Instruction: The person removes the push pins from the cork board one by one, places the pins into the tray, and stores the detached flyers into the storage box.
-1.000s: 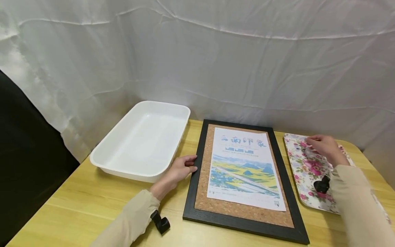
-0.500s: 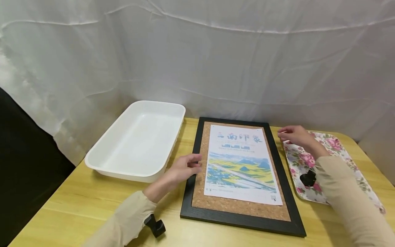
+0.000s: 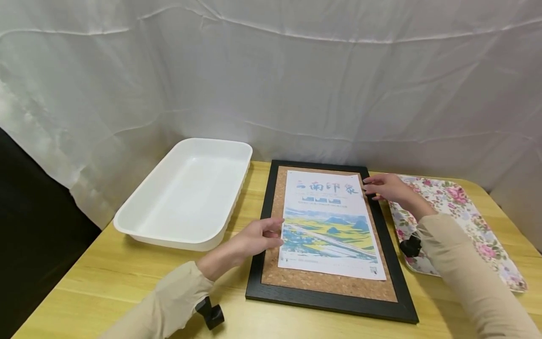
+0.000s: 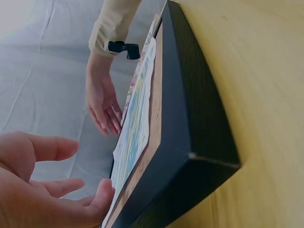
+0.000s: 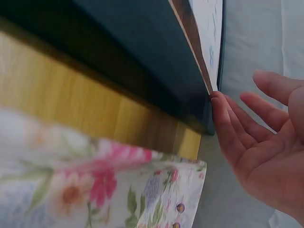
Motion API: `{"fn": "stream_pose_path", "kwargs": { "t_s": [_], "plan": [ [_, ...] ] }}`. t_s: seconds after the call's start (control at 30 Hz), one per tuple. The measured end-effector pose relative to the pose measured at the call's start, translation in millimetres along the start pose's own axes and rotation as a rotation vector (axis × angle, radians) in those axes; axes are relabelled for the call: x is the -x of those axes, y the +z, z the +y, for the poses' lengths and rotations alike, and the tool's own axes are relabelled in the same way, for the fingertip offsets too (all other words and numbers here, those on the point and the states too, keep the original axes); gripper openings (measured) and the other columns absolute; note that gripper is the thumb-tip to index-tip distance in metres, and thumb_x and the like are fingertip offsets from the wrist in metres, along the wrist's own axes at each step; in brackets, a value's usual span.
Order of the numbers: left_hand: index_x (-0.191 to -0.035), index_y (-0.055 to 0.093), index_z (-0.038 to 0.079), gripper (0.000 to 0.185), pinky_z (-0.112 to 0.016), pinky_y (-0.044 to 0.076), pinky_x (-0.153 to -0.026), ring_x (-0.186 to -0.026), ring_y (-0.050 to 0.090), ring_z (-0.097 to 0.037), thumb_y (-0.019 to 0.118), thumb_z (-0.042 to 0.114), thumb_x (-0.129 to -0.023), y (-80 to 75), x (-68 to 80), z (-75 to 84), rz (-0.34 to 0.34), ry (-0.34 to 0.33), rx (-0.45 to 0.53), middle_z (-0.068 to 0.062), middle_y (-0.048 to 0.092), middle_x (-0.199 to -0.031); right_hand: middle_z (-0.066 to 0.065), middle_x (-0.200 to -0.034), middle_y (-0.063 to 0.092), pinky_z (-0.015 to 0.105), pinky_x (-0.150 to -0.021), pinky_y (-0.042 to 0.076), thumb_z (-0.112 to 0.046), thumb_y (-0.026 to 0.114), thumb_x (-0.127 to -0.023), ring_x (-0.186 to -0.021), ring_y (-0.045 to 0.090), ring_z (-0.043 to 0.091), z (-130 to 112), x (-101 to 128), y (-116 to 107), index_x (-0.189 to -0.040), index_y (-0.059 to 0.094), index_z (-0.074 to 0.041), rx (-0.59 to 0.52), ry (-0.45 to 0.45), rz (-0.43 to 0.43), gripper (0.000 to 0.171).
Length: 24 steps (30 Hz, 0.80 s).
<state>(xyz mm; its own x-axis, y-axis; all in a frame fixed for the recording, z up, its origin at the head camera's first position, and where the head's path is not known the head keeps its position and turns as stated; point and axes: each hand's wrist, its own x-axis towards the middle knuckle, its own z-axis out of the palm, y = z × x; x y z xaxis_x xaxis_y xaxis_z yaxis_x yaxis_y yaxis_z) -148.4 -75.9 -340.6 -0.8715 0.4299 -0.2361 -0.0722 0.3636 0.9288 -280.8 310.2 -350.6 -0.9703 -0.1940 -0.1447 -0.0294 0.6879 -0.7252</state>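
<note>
A printed poster (image 3: 328, 226) with a landscape picture lies on a cork board (image 3: 322, 287) in a black frame (image 3: 334, 308). Small dots show at its two upper corners. My left hand (image 3: 254, 240) reaches over the frame's left side, thumb and fingers apart, fingertips near the poster's left edge. At the upper right side of the frame is my right hand (image 3: 391, 189), its fingers loosely extended. In the right wrist view its fingertips (image 5: 217, 102) meet the frame's edge; whether they press on it I cannot tell. Nothing shows between the fingers of either hand.
A white plastic tray (image 3: 186, 188) stands left of the frame on the wooden table (image 3: 106, 278). To the right lies a flowered tray (image 3: 474, 221), partly behind my right arm. Two small gold round things (image 5: 180, 207) show on it. A grey-white curtain (image 3: 296, 84) hangs behind.
My right hand has moved left from above the flowered tray to the frame's upper right side. The left hand has come off the frame's left edge and moved slightly inward, towards the poster.
</note>
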Motion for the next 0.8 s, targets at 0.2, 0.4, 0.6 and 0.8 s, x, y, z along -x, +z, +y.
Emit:
{"fn": "stream_pose_path", "kwargs": {
  "t_s": [0.2,0.4,0.6,0.8],
  "plan": [
    [-0.146,0.039,0.000,0.057,-0.048,0.039,-0.103,-0.127,0.042,-0.036,0.061,0.005,-0.094,6.1,2.2,-3.0,-0.022,0.003,0.032,-0.021,0.044,-0.141,0.034,-0.132,0.047,0.046,-0.091,0.050,-0.021,0.056,-0.100,-0.112,0.056,0.041,-17,3,4,-0.138,0.041,0.012,-0.019,0.010,-0.038,0.053],
    [-0.147,0.039,0.002,0.059,-0.051,0.038,-0.102,-0.129,0.039,-0.036,0.062,0.006,-0.093,13.1,4.6,-4.4,-0.023,0.011,0.028,-0.022,0.042,-0.141,0.034,-0.134,0.045,0.047,-0.094,0.047,-0.016,0.054,-0.101,-0.118,0.052,0.043,-24,5,5,-0.140,0.037,0.013,-0.063,0.052,-0.061,0.051],
    [-0.147,0.042,0.006,0.057,-0.046,0.040,-0.099,-0.130,0.037,-0.033,0.060,0.001,-0.093,16.8,3.9,-8.7,-0.014,0.026,0.060,-0.020,0.037,-0.145,0.035,-0.141,0.037,0.051,-0.099,0.043,-0.016,0.052,-0.101,-0.124,0.045,0.044,-21,4,7,-0.146,0.028,0.012,-0.121,0.063,-0.058,0.057],
    [-0.146,0.040,0.002,0.058,-0.039,0.047,-0.093,-0.122,0.044,-0.031,0.057,-0.007,-0.092,20.0,0.9,-11.9,0.059,0.014,0.186,-0.021,0.035,-0.146,0.038,-0.141,0.034,0.052,-0.100,0.041,-0.014,0.050,-0.102,-0.124,0.045,0.045,-19,5,9,-0.151,0.016,0.008,-0.134,0.059,-0.063,0.064]
  ]
}}
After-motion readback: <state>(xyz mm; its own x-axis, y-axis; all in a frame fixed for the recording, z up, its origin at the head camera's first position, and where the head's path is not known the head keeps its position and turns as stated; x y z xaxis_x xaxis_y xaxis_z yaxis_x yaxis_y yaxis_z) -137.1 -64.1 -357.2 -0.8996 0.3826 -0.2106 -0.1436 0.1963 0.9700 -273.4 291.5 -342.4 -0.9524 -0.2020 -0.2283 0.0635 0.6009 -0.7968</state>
